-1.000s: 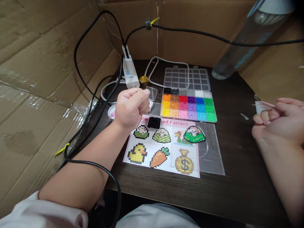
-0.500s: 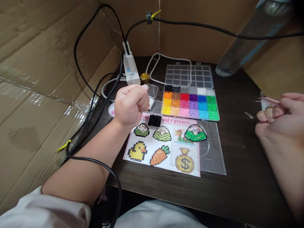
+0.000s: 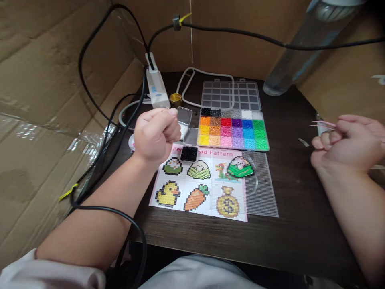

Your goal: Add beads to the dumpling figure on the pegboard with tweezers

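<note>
My left hand (image 3: 157, 135) is closed in a fist, raised over the desk's left part; whether anything is inside cannot be seen. At the right, my right hand (image 3: 350, 138) grips pink tweezers (image 3: 323, 123), their tips pointing left. Between the hands lies a printed bead pattern sheet (image 3: 180, 190) with a duck, a carrot and other pictures. A clear pegboard (image 3: 266, 184) overlaps its right side, and a green-and-white bead piece (image 3: 240, 167) sits on the board. On the sheet's top edge stands a small tray of black beads (image 3: 189, 153).
Behind the sheet is a sorted bead box (image 3: 233, 129) with its clear lid (image 3: 231, 96) folded back. A white power strip (image 3: 157, 89) and a gold cup (image 3: 175, 99) stand at back left. A black cable (image 3: 129, 218) crosses my left forearm. A clear tube (image 3: 288, 60) leans at back right.
The whole view has shifted slightly, so the desk items appear further left. My left hand stays in a fist, and my right hand keeps the tweezers.
</note>
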A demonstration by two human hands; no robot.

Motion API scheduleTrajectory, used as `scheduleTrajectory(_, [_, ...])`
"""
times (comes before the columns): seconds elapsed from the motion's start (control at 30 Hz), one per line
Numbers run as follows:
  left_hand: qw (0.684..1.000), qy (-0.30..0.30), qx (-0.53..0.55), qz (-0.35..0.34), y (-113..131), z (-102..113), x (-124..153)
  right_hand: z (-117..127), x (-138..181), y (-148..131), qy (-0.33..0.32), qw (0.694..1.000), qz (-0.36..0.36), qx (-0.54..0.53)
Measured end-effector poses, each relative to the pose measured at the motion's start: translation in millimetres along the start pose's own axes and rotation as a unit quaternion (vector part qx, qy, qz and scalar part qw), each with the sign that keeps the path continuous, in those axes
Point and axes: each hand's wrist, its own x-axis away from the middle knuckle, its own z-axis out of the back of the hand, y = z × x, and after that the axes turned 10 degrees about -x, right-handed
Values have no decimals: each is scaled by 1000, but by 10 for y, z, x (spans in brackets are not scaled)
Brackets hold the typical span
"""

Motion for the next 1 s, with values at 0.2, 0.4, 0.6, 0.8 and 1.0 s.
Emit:
scheduleTrajectory(0.2, [1000, -27, 6, -14, -2, 12, -15, -88, 63, -55, 19, 1000, -20, 10])
scheduleTrajectory(0.4, [999, -33, -4, -10, -6, 24, -18, -101, 153, -57, -101, 993, -59, 3])
scheduleTrajectory(0.6, [999, -48, 11, -14, -8, 16, -21, -121, 283, -46, -205, 976, -68, 22])
scheduleTrajectory(0.8, [999, -34, 19, -8, 9, -6, 11, -64, 260, -9, -242, 965, -75, 69])
scheduleTrajectory(1.0, [999, -35, 29, 4, 18, 12, 24, -55, 246, 75, -229, 964, -100, 95])
